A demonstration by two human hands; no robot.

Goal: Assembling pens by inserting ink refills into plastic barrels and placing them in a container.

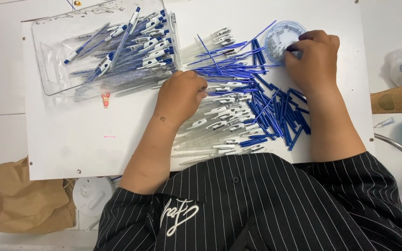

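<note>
I am sitting at a white board (70, 139) with a heap of pen parts (243, 102) at its middle. My left hand (180, 95) is resting on the heap's left edge, fingers curled into the clear barrels, seemingly picking one out. My right hand (312, 58) is reaching beyond the heap's right, fingertips pinched inside a small round dish (275, 35) of tiny pieces. Finished pens are lying in a clear tray (52, 69) left of the heap.

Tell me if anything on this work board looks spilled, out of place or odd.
Nothing looks damaged. The pen parts lie in a loose, crisscrossed heap between the left hand and the right hand, some reaching the board's near edge. Finished pens sit in the clear tray. The right hand's fingertips are at the small round dish.
</note>
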